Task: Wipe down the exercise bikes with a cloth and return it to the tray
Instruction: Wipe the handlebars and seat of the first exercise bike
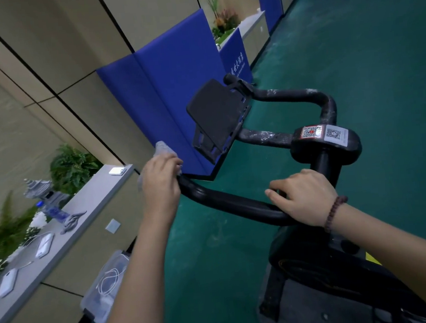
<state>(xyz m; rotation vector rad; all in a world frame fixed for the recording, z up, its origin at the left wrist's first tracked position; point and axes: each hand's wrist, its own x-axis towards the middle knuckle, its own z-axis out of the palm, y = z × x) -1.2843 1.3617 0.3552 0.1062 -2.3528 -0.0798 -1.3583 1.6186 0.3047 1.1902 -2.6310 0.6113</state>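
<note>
Left hand [161,184] grips grey cloth [163,150] on the handlebar [226,202] end pointing away; right hand [303,196] clasps the bar

Landmark: the exercise bike's handlebar [236,205].
Console [215,117]: mounted above the handlebar, at its middle.
Left hand [161,184]: wrapped round the handlebar's left end, cloth [163,150] under it.
Right hand [303,196]: resting on the handlebar's near bar, right of the left hand.
Stem clamp [325,143]: right of the console, just behind the right hand.
Ledge [59,239]: well left of the handlebar, along the wall.
Tray [107,286]: on the floor, below the ledge, left of the left forearm.
Padded panel [174,87]: behind the console.
</note>
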